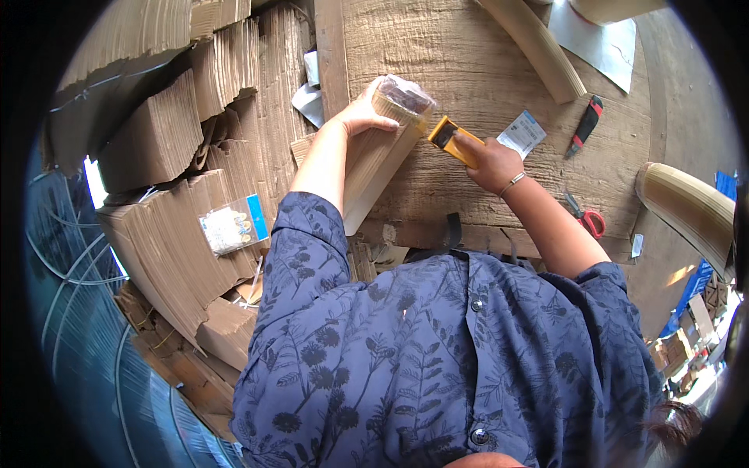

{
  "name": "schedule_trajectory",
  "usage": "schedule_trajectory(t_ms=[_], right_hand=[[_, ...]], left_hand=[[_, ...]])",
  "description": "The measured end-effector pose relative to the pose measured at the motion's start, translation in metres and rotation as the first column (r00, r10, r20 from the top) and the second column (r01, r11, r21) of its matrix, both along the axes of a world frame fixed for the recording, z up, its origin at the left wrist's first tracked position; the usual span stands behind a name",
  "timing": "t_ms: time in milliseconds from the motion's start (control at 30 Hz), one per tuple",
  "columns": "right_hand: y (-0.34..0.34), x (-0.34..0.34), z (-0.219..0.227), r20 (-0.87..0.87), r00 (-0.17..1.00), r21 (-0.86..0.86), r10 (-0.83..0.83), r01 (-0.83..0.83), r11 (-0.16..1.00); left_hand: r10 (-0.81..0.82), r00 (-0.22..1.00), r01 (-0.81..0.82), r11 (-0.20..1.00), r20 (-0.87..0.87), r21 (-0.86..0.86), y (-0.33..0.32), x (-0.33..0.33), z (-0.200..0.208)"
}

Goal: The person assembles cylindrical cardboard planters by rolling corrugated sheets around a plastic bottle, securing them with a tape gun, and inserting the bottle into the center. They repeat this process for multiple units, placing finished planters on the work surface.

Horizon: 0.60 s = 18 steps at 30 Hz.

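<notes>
Over brown wooden tabletop (484, 70): long tan cardboard box (381, 168) left of yellow handheld tool (446, 137) | Farther right on it: slim red-black knife (583, 127) beyond red-handled metal scissors (583, 214) | Left of tabletop: brown corrugated-cardboard stacks (168, 234)

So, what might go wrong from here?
The yellow tool in the right hand is close to the long package; a slip might catch the left hand gripping it. The red-handled scissors lie near the edge of the wooden table, close to the right forearm, so a careless sweep could knock them off.
</notes>
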State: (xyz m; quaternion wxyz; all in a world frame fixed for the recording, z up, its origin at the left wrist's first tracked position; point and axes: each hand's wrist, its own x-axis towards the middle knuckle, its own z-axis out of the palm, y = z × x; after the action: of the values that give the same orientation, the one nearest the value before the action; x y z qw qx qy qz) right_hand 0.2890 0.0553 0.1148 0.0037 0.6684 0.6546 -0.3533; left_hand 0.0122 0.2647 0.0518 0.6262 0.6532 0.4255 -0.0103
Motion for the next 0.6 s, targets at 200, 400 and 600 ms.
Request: schedule_trajectory(t_ms=[200, 400, 600], right_hand=[[0.028, -0.019, -0.002, -0.07, 0.997, 0.129, -0.027, 0.036, 0.991], [0.052, -0.05, 0.009, -0.119, 0.988, 0.17, -0.094, 0.114, 0.979], [0.058, -0.051, 0.018, -0.113, 0.991, 0.169, -0.069, 0.088, 0.982]], left_hand=[[0.134, 0.988, -0.142, 0.983, -0.078, -0.118, 0.025, -0.023, 0.004], [-0.055, 0.893, 0.187, 0.949, -0.448, 0.256, 0.027, -0.01, 0.064], [0.126, 0.753, 0.242, 0.86, -0.645, 0.45, -0.013, 0.012, 0.057]])
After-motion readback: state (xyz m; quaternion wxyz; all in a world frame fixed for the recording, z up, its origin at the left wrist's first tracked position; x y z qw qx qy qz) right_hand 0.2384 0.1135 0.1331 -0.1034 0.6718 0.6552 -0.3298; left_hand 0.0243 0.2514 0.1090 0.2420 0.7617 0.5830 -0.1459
